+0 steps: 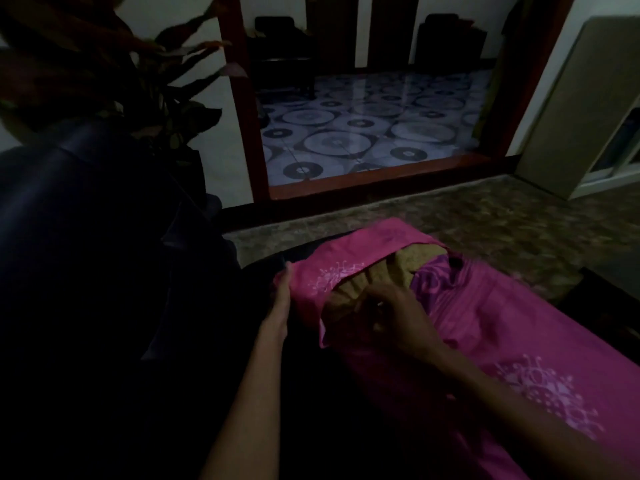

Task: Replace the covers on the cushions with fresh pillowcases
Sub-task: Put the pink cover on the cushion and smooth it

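A dim room with a mottled brown floor (450,216) runs to a red-framed doorway (377,174), beyond which lies a tiled floor with circle patterns (346,133).

In the foreground a long cushion (363,282), its tan fabric showing, lies partly inside a pink pillowcase (502,327) that stretches from the middle of the view down to the lower right. The open mouth of the pillowcase faces left and away, with a flap folded up over the cushion's exposed end.

The right hand (398,313) rests on the tan cushion at the pillowcase's mouth, fingers curled and bunching the fabric there. The left hand (282,299) is at the left edge of the pink flap, fingers straight along it and touching it; whether the thumb pinches the cloth cannot be told. Both forearms reach in from below.

To the left stands a dark sofa (86,237), with a leafy plant (121,64) behind it. At the far right stands a pale cabinet (581,109).
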`<state>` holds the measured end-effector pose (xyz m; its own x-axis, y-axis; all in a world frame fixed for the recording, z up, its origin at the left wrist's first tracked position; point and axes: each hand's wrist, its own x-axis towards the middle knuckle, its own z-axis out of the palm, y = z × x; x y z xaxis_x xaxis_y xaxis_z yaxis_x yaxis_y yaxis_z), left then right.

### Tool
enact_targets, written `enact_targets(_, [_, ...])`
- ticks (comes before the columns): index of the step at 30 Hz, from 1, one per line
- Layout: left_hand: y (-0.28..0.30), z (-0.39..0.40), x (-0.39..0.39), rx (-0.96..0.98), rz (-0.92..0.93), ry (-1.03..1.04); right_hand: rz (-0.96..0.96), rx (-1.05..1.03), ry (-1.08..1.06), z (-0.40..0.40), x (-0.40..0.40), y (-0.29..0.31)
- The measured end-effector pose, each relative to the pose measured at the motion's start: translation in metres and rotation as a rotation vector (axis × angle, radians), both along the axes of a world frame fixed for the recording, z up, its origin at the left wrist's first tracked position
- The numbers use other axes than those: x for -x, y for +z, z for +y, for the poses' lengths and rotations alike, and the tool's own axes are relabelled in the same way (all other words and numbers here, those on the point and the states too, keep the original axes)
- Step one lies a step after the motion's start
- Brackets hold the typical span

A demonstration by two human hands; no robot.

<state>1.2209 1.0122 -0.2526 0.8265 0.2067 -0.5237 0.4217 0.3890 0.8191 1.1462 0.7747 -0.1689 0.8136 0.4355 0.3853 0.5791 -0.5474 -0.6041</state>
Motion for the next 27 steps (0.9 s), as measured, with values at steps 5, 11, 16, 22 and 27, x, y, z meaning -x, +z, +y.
enact_targets(5, [0.011, -0.002, -0.008, -0.364, 0.088, 0.272, -0.025, 0.04, 0.072, 0.005, 0.001, 0.001])
enact_targets(11, [0.018, -0.006, 0.0, -0.351, 0.013, 0.366, -0.047, 0.083, -0.055, 0.002, -0.004, -0.001])
enact_targets(16, [0.032, -0.021, -0.001, -0.62, -0.131, 0.182, -0.154, 0.466, -0.389, -0.017, -0.019, 0.006])
enact_targets(22, [0.023, -0.037, -0.001, -0.899, 0.027, -0.193, 0.153, 0.671, -0.318, -0.02, -0.022, -0.004])
enact_targets(27, [0.056, -0.061, -0.017, -0.965, -0.409, -0.291, 0.029, 0.611, -0.467, -0.05, -0.039, 0.008])
